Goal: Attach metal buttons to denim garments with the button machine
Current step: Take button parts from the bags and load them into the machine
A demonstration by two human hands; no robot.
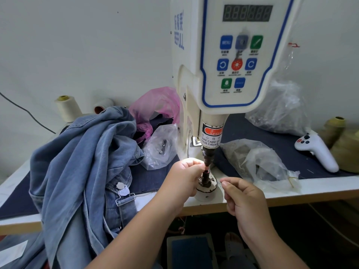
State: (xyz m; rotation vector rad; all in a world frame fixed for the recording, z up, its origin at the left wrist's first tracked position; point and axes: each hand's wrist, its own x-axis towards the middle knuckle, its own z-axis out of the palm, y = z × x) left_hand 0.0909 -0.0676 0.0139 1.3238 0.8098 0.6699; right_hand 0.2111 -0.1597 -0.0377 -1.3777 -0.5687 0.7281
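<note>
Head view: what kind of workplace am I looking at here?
Probably a small garment workshop. A button machine stands on the work table, denim garments are heaped beside it, and thread cones stand against the wall.

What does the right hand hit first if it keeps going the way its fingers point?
Probably the button machine's lower die post: the right hand points up-left toward it, gap bare. Depth is unclear.

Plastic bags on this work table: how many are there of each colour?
Pink bag: 1
Clear bags: 3
Total: 4
</note>
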